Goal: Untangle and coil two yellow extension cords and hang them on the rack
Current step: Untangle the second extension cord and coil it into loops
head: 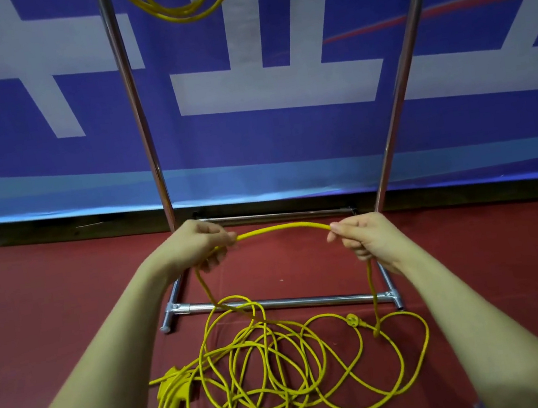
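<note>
Tangled yellow cord (pixel 283 367) is sprawling on red floor (pixel 50 303) just before rack (pixel 275 305) base bar. Left hand (pixel 197 245) & right hand (pixel 365 235) are each pinching it, raised arc betw. them. 2nd coiled cord (pixel 184 8) is hanging up top

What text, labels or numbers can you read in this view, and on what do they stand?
Banner behind the rack: huge white strokes on blue, cropped by the frame; no whole character or word can be read.
Cord on the floor, with its plug and socket block: no print can be made out.
Coiled cord on the rack: no marking shows.
No numbers or brand names are legible anywhere.
</note>
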### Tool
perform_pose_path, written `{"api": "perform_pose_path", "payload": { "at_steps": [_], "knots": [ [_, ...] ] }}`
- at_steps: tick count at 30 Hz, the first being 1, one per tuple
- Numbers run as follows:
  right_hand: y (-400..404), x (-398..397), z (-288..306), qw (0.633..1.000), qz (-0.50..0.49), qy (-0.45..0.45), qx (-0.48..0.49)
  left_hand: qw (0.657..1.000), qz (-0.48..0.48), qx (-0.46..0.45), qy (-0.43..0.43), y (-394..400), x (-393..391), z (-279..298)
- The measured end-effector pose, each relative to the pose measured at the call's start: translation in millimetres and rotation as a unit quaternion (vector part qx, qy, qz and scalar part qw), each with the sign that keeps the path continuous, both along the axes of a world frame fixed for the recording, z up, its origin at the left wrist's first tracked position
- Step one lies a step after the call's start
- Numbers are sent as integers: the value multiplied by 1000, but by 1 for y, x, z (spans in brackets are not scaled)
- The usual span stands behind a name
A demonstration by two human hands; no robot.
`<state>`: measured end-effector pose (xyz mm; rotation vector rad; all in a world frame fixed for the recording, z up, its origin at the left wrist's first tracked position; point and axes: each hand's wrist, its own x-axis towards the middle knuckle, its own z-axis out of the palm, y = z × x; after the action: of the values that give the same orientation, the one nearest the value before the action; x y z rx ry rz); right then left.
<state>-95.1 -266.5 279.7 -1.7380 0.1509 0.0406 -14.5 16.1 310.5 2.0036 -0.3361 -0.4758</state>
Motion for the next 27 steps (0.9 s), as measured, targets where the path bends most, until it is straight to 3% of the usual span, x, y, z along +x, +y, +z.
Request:
{"api": "perform_pose_path", "payload": {
  "at_steps": [2,7,13,20,25,27],
  "knots": [
    [3,0,4,1000,6,-10,-18,999,-34,9,17,-6,-6,3],
    [33,2,16,993,83,-39,-72,991,-123,10,-51,-46,-26,3],
    [33,-1,16,995,90,-33,-39,988,-36,-35,-146,-42,-20,9],
    [3,-8,1,999,15,-39,-35,988,66,-97,-102,-10,0,7],
    [5,-4,11,999,16,-30,-15,1000,-4,0,-10,-13,-5,3],
    [12,-3,20,998,42,-36,-41,999,-40,-12,0,-21,-10,3]
  ]
}}
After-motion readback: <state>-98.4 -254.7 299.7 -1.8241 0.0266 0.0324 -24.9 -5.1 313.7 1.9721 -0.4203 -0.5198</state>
